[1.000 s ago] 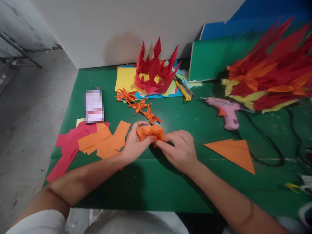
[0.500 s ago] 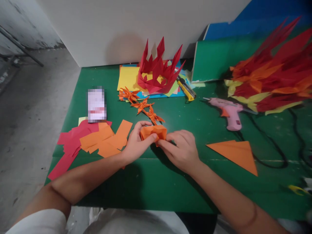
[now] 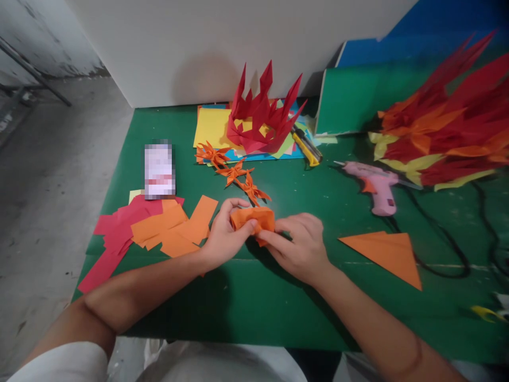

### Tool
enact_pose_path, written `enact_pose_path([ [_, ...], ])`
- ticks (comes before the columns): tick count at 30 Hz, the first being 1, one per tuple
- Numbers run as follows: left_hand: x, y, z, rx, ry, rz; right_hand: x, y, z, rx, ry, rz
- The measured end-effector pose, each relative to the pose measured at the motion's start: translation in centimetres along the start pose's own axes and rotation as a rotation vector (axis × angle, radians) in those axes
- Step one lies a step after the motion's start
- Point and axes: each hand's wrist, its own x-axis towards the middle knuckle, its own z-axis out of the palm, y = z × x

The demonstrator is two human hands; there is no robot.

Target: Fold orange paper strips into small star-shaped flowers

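Note:
Between my two hands is a piece of folded orange paper (image 3: 258, 215), held just above the green table. My left hand (image 3: 229, 231) grips its left side, thumb pressed on the near face and fingers behind. From the right, my right hand (image 3: 300, 241) pinches the paper's lower right part; some fingertips are hidden behind it. Just beyond the paper lies a chain of orange origami flowers (image 3: 234, 171). Orange paper strips (image 3: 170, 228) and red paper strips (image 3: 119, 228) are heaped to the left of my left hand.
A red paper crown (image 3: 258, 132) stands on coloured sheets (image 3: 210, 127) at the back, beside a yellow cutter (image 3: 306, 146). Rightward lie a pink glue gun (image 3: 379, 185) with its cord, an orange paper triangle (image 3: 392, 254) and a large red-orange paper piece (image 3: 445, 122). A phone (image 3: 159, 171) lies at left.
The orange paper has shifted in my fingers and its upper face now looks flatter. Both hands stay nearly in place, and the whole view has moved slightly.

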Motion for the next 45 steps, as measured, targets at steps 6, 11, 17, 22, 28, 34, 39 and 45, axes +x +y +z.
enact_pose_path([
  [6,-0.1,0.2,-0.1,-0.031,-0.008,-0.057,-0.3,0.2,0.1,-0.033,0.023,0.054],
  [11,0.0,0.3,-0.4,-0.071,-0.016,-0.112,-0.1,0.1,-0.1,-0.005,0.04,0.051],
  [17,-0.1,0.2,-0.1,-0.025,0.044,-0.024,0.1,0.7,-0.3,0.03,-0.056,0.097],
  [22,-0.1,0.2,0.0,0.031,0.078,0.034,-0.1,1.2,-0.2,0.015,-0.007,0.09],
  [28,-0.2,0.1,-0.1,0.013,-0.004,-0.008,0.1,0.9,0.0,0.007,-0.029,0.036],
  [34,-0.1,-0.1,-0.1,-0.016,0.035,0.01,0.0,1.1,-0.2,0.138,-0.097,0.109],
  [39,0.1,-0.1,-0.2,-0.092,0.078,0.009,-0.1,1.6,-0.3,0.767,-0.074,0.558],
  [45,-0.2,-0.1,0.0,-0.084,0.079,0.029,0.4,0.9,-0.1,0.947,-0.366,0.652],
])
